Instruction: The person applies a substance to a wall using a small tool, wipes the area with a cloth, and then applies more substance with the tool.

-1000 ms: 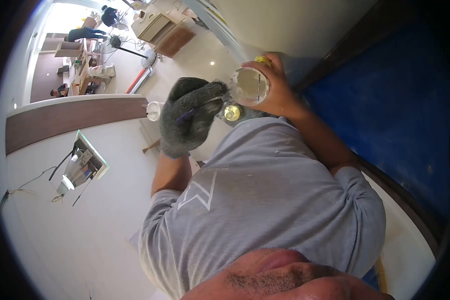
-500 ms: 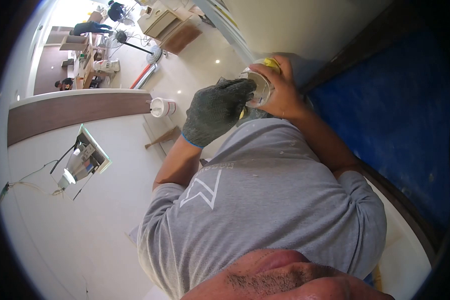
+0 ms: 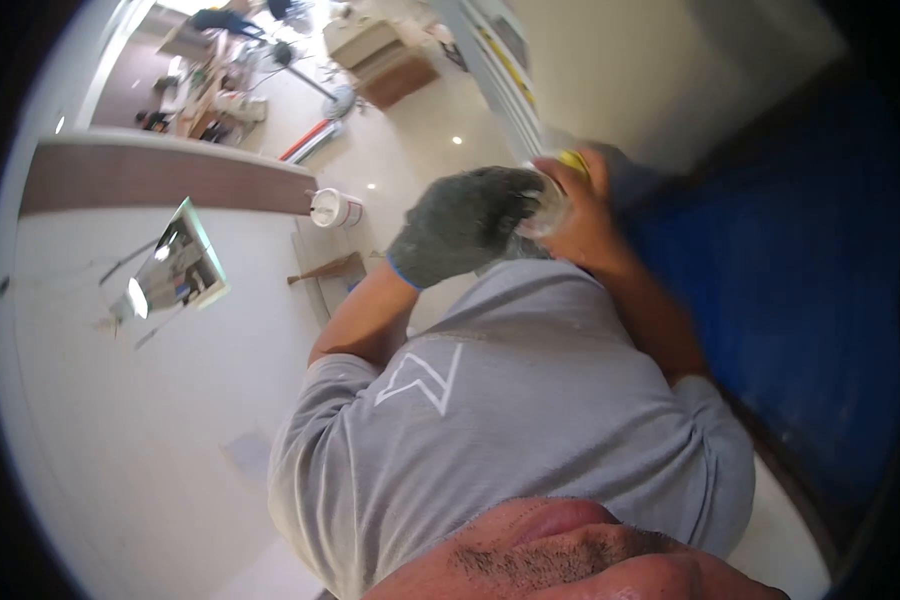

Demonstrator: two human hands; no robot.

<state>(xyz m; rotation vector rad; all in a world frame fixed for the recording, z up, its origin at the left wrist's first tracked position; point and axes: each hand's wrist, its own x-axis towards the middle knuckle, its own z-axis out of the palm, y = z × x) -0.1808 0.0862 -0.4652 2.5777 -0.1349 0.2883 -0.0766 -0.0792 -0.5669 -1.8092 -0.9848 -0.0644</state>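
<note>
My left hand [image 3: 470, 225] wears a dark grey knitted glove with a blue cuff edge. Its fingers are bent together at the mouth of a round, whitish, see-through container [image 3: 548, 208], and their tips are blurred and partly hidden. Bare, my right hand [image 3: 585, 215] wraps round the far side of that container. Something yellow [image 3: 573, 160] shows between the right fingers. Both hands are close together in front of the grey shirt [image 3: 530, 340].
A white bucket [image 3: 336, 208] stands on the floor left of my hands. Blue surface [image 3: 780, 300] at right; pale panel [image 3: 650, 80] above. A mirror-like piece [image 3: 185, 260] is on the left. Farther off are a cabinet [image 3: 375, 55], a pole stand [image 3: 338, 100] and a person [image 3: 225, 22].
The view has shifted, so the background sits farther right. Both hands appear slightly farther right and lower, with the container between them. The gloved fingers look more blurred.
</note>
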